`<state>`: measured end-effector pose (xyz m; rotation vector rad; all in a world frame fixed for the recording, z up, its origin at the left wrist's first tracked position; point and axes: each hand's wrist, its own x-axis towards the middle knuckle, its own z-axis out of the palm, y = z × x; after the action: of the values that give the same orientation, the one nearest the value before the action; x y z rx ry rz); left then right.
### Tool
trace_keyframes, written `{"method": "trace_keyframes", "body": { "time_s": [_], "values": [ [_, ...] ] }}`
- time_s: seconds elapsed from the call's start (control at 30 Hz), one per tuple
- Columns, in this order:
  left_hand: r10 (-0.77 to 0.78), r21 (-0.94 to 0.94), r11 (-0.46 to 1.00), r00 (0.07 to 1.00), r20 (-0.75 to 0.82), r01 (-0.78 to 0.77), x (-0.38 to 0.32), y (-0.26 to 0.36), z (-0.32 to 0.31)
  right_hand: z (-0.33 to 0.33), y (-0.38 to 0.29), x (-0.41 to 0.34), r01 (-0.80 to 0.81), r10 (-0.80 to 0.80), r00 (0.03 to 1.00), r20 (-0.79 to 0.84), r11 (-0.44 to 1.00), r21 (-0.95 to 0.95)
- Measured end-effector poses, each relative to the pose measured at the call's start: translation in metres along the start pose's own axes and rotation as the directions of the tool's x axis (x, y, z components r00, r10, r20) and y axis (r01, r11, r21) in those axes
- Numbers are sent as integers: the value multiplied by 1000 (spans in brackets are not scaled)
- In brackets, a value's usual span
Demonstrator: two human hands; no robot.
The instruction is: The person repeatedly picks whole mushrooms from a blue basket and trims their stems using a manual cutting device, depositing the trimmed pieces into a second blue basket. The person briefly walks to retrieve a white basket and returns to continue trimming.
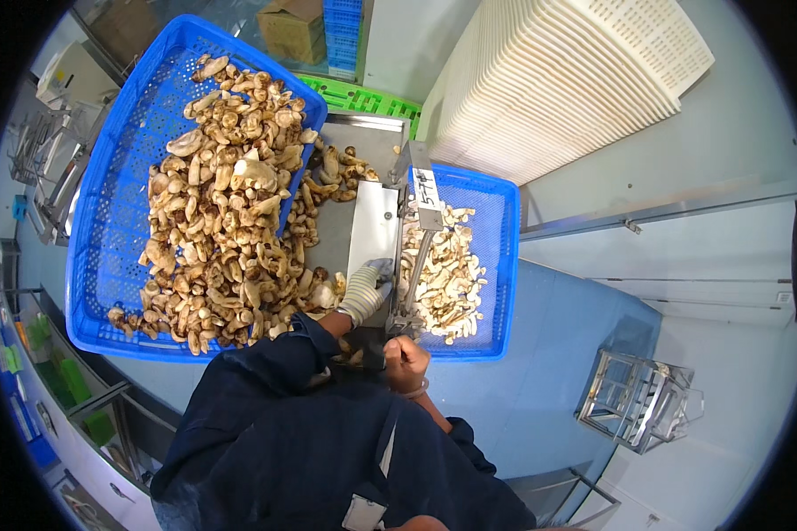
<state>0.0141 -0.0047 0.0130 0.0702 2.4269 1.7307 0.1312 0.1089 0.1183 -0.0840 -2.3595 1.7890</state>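
Observation:
My left hand (366, 292), in a striped knit glove, is at the blade side of a metal hand cutter (422, 189), by the near end of its white board (374, 226). Its fingertips are curled, and whatever may be under them is hidden. At the cutter's near end my bare right hand (405, 364) is closed in a fist around the lever's end, which it mostly covers. Whole brown-and-cream mushrooms (222, 226) heap in a large blue crate (109, 265) on the left and spill onto the steel tray (332, 229). Sliced mushrooms (448, 279) lie in a smaller blue basket (498, 292) right of the blade.
Stacked cream plastic trays (544, 86) lean at the back right. Behind the steel tray is a green plastic pallet (362, 99). A cardboard box (292, 33) and stacked blue crates (343, 33) are farther back. A metal frame stand (637, 398) is on the right.

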Motion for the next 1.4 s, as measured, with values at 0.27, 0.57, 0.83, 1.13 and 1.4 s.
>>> {"method": "trace_keyframes", "body": {
  "time_s": [0.27, 0.57, 0.83, 1.13, 1.4],
  "values": [
    [-8, 222, 975, 1000, 1, 7, 0, 11, 3, 8, 39, -19, -76, 78, 997, 19, 992, -96],
    [261, 655, 701, 956, 133, -282, 32, 23, -67, 8, 45, -22, -57, 57, 998, 36, 998, -22],
    [-114, 970, -110, 972, 204, -216, 67, -16, -121, 6, 46, -22, -11, 13, 999, 35, 999, -46],
    [-70, 591, 807, 990, 124, -18, 52, 46, -89, 4, 21, -11, -66, 66, 998, 6, 998, 9],
    [-179, 250, 957, 977, 118, 145, 38, 13, -25, -12, -41, 27, -240, 232, 969, 89, 967, 88]
  ]
}}
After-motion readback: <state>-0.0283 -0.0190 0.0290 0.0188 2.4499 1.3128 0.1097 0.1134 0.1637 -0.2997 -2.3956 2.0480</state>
